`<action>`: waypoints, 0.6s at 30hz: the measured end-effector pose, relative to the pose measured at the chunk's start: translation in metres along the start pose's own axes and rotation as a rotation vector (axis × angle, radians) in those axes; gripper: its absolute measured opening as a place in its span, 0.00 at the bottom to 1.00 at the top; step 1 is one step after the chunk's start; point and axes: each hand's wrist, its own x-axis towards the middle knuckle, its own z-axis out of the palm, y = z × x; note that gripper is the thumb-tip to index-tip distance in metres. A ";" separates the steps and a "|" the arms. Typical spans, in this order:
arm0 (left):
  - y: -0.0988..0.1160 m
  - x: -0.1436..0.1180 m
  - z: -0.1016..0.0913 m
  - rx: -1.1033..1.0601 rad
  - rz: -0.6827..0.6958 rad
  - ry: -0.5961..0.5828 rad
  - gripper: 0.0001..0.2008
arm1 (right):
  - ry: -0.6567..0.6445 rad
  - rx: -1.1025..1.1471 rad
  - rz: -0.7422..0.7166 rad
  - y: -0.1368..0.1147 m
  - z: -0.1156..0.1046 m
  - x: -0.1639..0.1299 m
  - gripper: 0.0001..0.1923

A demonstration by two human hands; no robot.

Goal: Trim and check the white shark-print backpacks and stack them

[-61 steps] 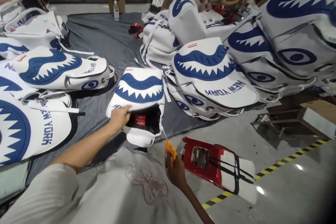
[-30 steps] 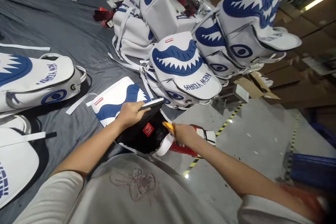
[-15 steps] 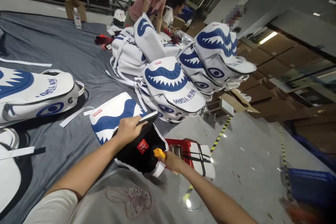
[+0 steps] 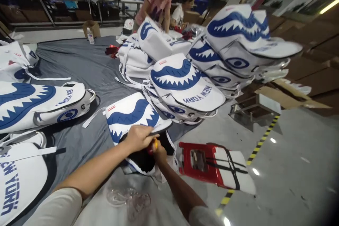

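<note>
A white backpack (image 4: 127,107) with a blue toothed shark mouth lies unzipped in front of me, its black inside showing. My left hand (image 4: 139,137) is closed on the edge of its lifted flap. At the opening, close beside the left fingers, my right hand (image 4: 160,151) is closed around a small orange-yellow tool (image 4: 155,144). The fingers cover most of that tool, so its kind cannot be made out. Something red shows by its tip, partly hidden between the hands.
More shark backpacks (image 4: 185,81) are piled just beyond, and others (image 4: 66,100) lie at left on the grey cloth (image 4: 97,56). A red stool (image 4: 198,162) with a strapped white pad stands on the floor at right. Two people (image 4: 156,3) bend over the far side.
My right hand has moved left and up with the orange-yellow tool, meeting my left hand. The flap has come lower over the opening, hiding the red inner label. The view has turned.
</note>
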 end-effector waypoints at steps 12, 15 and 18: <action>0.008 0.010 0.000 0.010 -0.240 -0.190 0.21 | -0.145 -0.020 0.024 0.016 -0.077 -0.047 0.19; 0.017 0.000 -0.014 -0.209 -0.367 -0.414 0.14 | -0.186 -0.032 0.075 0.059 -0.111 -0.079 0.18; 0.004 -0.046 -0.022 -0.674 -0.376 -0.583 0.24 | -0.289 0.286 0.240 0.107 -0.123 -0.108 0.20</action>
